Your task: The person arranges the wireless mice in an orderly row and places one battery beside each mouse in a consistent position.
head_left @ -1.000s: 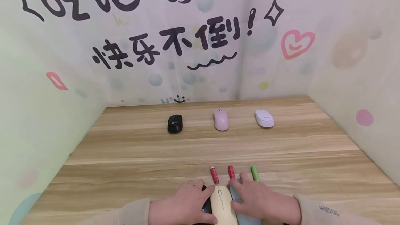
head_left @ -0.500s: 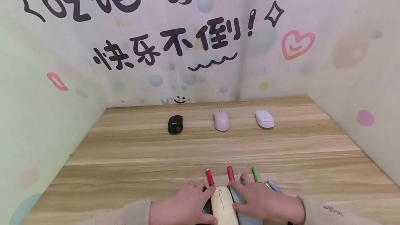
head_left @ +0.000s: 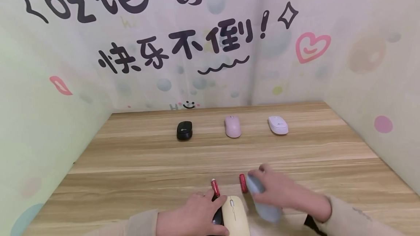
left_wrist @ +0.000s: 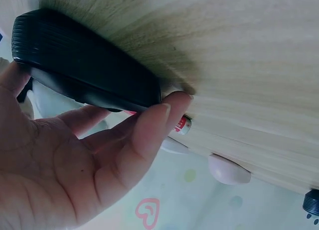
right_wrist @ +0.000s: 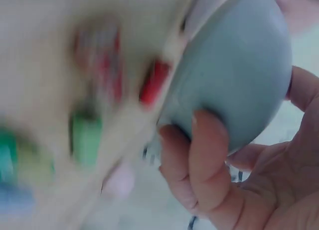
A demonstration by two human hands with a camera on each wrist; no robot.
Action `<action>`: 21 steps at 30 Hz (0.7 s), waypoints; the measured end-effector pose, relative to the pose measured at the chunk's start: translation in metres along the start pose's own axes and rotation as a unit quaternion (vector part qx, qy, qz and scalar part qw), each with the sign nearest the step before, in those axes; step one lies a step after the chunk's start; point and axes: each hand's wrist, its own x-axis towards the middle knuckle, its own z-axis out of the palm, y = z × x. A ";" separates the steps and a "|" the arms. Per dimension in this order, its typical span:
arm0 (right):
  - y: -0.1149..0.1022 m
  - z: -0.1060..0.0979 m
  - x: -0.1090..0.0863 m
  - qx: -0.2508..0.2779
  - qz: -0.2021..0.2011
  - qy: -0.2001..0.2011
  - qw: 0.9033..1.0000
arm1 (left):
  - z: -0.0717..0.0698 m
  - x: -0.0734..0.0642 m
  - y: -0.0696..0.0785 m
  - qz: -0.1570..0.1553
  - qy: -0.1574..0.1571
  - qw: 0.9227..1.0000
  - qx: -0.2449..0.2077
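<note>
The right hand (head_left: 279,189) is moving farther off and to the right, carrying the blue-grey mouse (head_left: 267,209) along with it, the mouse blurring as it goes. A gap is opening between that mouse and the cream mouse (head_left: 236,216), which earlier were side by side. The left red battery (head_left: 214,187) is sliding left, now lying at the far end of the near black mouse (head_left: 217,217). The right red battery (head_left: 243,183) is showing whole, while the right hand and forearm are hiding the green battery (right_wrist: 86,140) and slim blue piece (right_wrist: 15,199) from the head view. Under the right sleeve (head_left: 347,214), more of a dark object (head_left: 314,225) is appearing.
</note>
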 end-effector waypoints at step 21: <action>0.141 -0.062 0.068 -0.072 0.029 0.034 0.996 | 0.001 0.001 0.000 0.008 0.003 1.000 0.011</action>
